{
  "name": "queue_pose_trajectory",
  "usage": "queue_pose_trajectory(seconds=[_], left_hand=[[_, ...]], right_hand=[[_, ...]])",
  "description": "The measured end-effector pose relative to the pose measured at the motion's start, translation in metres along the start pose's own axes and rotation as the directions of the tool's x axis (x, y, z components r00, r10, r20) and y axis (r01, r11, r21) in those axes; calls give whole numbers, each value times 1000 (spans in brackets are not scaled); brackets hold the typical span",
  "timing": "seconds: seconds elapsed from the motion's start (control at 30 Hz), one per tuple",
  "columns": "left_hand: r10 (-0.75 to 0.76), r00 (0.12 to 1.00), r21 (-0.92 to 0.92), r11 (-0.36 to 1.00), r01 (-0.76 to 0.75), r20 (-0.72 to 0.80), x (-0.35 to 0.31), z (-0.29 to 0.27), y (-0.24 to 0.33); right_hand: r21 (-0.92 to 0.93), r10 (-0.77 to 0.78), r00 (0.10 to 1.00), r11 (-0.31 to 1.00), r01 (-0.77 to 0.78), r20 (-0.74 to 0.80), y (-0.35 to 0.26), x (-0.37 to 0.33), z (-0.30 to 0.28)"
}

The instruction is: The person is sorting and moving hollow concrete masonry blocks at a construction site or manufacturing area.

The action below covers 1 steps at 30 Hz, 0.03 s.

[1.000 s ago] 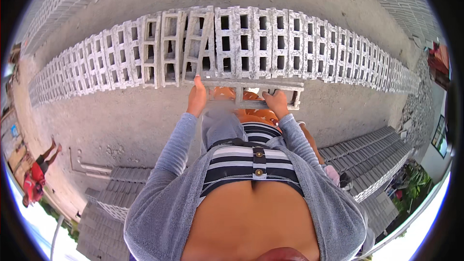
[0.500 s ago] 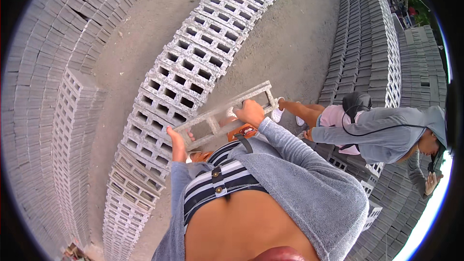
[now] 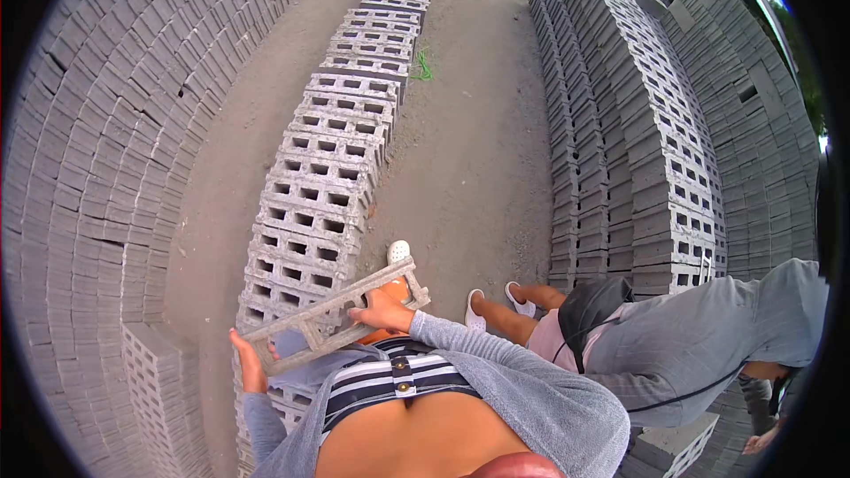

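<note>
A grey concrete hollow block point(image 3: 312, 334) is held in front of my waist, its open cells facing up and its right end tilted away from me. My left hand point(image 3: 251, 363) presses flat against the block's left end, fingertips curling over its side. My right hand point(image 3: 382, 312) grips the block nearer its right end, fingers wrapped over a wall. Just beneath and beyond the block runs a long row of hollow blocks point(image 3: 323, 146) set close together, cells showing on top. Part of this row is hidden behind the held block and my arms.
Tall block stacks point(image 3: 97, 124) line the left, and more block stacks point(image 3: 655, 124) rise on the right. Close on my right, a co-worker point(image 3: 673, 336) in a grey hooded top bends over. Green string point(image 3: 423, 65) lies on the dirt floor point(image 3: 478, 124).
My view has turned, and the row now runs straighter ahead. The held block has moved left and closer to me, over the row's near part, still in both hands.
</note>
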<state>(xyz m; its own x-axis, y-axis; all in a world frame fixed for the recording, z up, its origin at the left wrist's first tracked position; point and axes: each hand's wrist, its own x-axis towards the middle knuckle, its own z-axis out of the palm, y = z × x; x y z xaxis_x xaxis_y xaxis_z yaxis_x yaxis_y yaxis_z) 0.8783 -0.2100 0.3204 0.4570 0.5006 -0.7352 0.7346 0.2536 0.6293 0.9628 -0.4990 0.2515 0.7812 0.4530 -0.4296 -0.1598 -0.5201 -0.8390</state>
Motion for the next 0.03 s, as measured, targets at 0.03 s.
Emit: queue_pose_trajectory(seconds=[0.03], left_hand=[[41, 998, 35, 998, -43, 47, 24, 25, 16]], right_hand=[[-42, 21, 999, 999, -22, -27, -1, 12, -30]])
